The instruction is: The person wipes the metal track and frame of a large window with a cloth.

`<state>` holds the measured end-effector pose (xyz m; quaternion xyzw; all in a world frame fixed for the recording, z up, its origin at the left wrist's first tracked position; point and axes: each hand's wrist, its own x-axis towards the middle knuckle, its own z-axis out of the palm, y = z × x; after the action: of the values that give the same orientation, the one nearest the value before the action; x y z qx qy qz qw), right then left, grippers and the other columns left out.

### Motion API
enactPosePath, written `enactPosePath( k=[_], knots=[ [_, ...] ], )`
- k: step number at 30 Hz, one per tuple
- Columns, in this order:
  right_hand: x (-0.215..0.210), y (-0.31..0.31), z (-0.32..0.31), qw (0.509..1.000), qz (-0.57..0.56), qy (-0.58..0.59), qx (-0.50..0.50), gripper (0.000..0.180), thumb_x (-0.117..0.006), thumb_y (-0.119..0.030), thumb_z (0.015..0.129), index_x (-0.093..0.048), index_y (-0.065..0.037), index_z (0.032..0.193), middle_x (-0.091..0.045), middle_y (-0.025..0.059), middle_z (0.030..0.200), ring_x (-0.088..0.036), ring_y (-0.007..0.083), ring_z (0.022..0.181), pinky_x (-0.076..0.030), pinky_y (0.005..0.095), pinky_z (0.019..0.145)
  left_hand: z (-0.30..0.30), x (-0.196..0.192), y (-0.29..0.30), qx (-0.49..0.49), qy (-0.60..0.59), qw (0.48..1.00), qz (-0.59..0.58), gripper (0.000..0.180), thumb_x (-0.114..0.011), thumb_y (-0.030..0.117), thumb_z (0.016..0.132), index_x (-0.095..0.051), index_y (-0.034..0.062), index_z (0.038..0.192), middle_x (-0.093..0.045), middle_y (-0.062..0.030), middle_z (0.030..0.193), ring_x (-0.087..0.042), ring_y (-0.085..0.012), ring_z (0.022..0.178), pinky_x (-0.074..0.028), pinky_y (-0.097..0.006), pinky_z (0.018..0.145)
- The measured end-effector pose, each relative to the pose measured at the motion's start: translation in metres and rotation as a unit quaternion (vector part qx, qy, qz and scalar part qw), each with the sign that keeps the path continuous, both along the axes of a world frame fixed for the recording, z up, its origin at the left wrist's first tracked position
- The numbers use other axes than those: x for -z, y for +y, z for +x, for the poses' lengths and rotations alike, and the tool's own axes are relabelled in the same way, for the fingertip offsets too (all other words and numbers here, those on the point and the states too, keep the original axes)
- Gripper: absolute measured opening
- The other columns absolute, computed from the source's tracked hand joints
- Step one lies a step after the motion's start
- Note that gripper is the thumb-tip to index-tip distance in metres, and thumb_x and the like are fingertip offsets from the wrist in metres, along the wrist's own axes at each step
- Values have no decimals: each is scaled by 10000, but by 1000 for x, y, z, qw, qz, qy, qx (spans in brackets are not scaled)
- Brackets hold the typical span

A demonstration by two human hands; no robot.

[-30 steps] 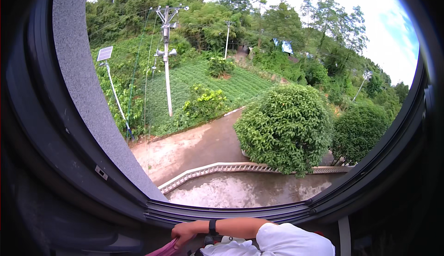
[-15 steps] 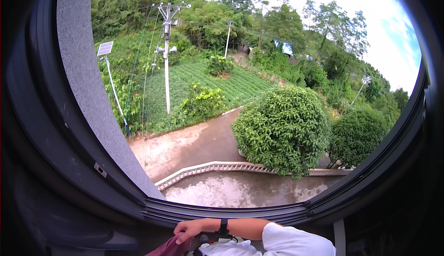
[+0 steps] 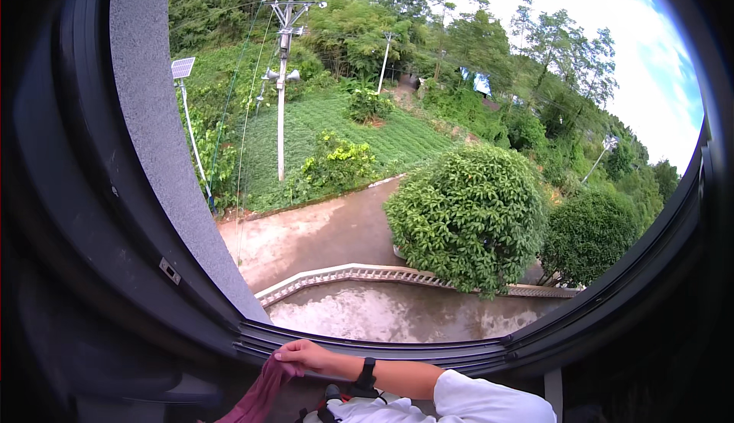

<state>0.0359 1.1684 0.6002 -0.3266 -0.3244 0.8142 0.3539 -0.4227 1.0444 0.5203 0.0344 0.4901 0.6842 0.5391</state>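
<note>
Right hand point(image 3: 306, 356), maroon cloth point(image 3: 260, 394), slightly lower.

One panel-like item only: a small flat rectangular panel point(image 3: 182, 67) on a thin pale pole, far left of the outdoor scene, beside the green slope. Face is bluish-grey with a light edge, tilted, with a grid look; can't tell if it's a sign or a solar panel. No packages, labels or screens in view.
</note>
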Motion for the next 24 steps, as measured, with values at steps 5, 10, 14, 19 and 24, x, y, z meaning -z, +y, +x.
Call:
enactPosePath(
  k=[5,10,14,19,24],
  knots=[
    [19,4,-5,987,-62,69,135,236,-629,-211,1012,-644,-86,1212,-693,-16,948,-627,38,729,-462,192,572,80,-70,11,89,57,991,-81,391,-646,447,967,-673,67,1059,-678,-90,1108,-659,-218,995,-536,-398,894],
    [44,-1,-6,986,69,-40,149,396,-577,-139,1029,-530,-46,1411,-674,7,1141,-652,83,959,-538,242,797,123,-96,9,132,192,965,-125,365,-647,395,979,-685,32,986,-674,-61,962,-653,-172,869,-529,-338,772],
    [50,0,-18,751,504,-338,260,474,-548,-165,1040,-441,-40,1485,-656,145,1232,-641,219,959,-509,341,838,123,-82,18,171,172,964,-111,328,-635,354,995,-681,30,1015,-679,-56,959,-650,-166,870,-531,-319,767],
    [6,-11,-22,720,453,-522,69,488,-631,-233,964,-489,-21,1380,-589,159,1320,-567,355,1141,-496,416,939,124,-77,22,163,175,964,-114,315,-631,338,1000,-677,27,1031,-678,-58,964,-651,-162,875,-531,-315,773],
    [18,4,-14,614,530,-561,164,598,-686,-236,919,-448,11,1408,-560,201,1342,-557,386,1167,-474,439,987,128,-79,28,164,181,963,-110,303,-627,321,1005,-672,25,1048,-678,-59,969,-652,-158,881,-532,-310,780]
  ],
)
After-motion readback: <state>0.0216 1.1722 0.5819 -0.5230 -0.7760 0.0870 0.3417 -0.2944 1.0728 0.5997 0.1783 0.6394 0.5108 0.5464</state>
